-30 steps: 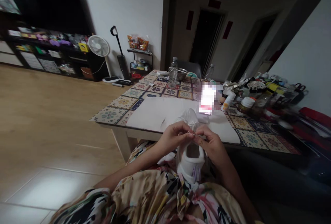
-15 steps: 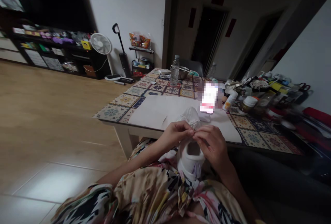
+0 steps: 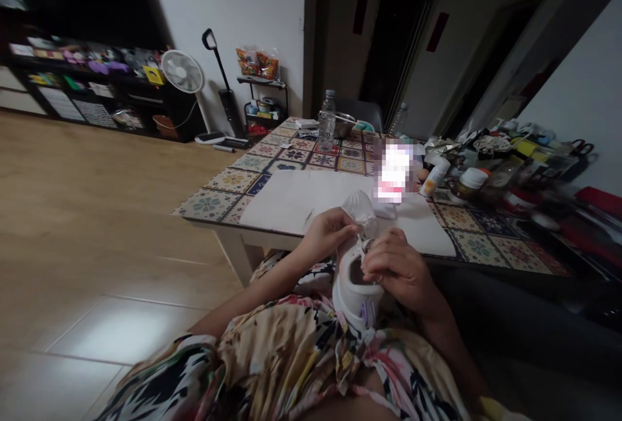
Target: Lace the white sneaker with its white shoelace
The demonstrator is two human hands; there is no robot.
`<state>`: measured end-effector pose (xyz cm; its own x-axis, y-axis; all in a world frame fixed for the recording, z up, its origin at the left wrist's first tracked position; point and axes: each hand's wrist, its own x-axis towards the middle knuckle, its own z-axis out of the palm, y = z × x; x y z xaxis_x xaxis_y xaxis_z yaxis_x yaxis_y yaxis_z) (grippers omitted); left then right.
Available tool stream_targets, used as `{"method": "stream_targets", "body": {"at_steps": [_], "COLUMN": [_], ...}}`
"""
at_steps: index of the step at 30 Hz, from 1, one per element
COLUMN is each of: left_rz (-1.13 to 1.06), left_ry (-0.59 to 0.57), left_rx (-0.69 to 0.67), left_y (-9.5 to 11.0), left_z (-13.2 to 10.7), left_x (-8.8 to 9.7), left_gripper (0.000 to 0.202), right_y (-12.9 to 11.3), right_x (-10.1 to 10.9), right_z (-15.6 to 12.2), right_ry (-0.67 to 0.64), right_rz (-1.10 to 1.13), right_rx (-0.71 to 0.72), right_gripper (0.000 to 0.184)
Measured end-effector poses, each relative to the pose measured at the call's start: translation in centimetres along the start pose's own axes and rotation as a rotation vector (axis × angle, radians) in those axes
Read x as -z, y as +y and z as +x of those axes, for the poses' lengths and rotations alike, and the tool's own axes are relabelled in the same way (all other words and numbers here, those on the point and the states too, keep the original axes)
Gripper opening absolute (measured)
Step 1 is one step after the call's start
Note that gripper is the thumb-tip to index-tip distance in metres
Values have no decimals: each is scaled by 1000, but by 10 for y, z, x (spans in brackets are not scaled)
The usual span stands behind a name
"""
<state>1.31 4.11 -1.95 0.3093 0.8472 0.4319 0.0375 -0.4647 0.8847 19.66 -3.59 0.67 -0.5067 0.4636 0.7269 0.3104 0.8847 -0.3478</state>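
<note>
A white sneaker (image 3: 350, 301) with a purple patch at its heel rests on my lap, its heel toward me and its front by the table edge. My left hand (image 3: 330, 234) is closed, pinching a white shoelace (image 3: 361, 246) over the shoe's tongue. Beside the shoe's opening, my right hand (image 3: 401, 269) is closed too, with fingers curled around what looks like the same lace. Most of the lace in the right hand is hidden by the fingers. White, crumpled-looking material (image 3: 358, 206) shows beyond my hands, too dim to make out.
Ahead is a table with a patterned cover (image 3: 228, 181) and a white sheet (image 3: 282, 201). A lit phone (image 3: 394, 175) stands on it, near a clear bottle (image 3: 328, 123), a white-capped jar (image 3: 469, 184) and clutter along the right. A fan (image 3: 182, 71) stands on the left.
My hands were together at the laces. Now the right hand has drawn back toward me and down, apart from the left. The view has shifted slightly.
</note>
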Motion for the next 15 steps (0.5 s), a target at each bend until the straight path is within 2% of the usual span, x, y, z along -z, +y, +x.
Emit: {"method": "stream_targets", "body": {"at_steps": [3, 6, 9, 12, 13, 15], "left_rz": [62, 77, 32, -12, -16, -2], "left_ry": [-35, -46, -156, -230, -222, -207], "left_rx": [11, -27, -79, -105, -113, -118], "left_y": [1, 3, 7, 12, 14, 17], "left_z": [-4, -11, -20, -27, -29, -30], "left_x": [5, 10, 13, 13, 12, 12], "left_gripper": [25, 19, 25, 49, 54, 53], "right_y": [-4, -8, -9, -14, -17, -25], "right_x": [4, 7, 8, 7, 8, 11], "right_z": [-2, -2, 0, -3, -8, -19], "right_ry": [1, -9, -13, 30, 37, 48], "right_rz": [-138, -341, -419, -251, -121, 186], "right_rx": [-76, -181, -188, -174, -158, -97], "right_gripper": [6, 6, 9, 14, 16, 28]}}
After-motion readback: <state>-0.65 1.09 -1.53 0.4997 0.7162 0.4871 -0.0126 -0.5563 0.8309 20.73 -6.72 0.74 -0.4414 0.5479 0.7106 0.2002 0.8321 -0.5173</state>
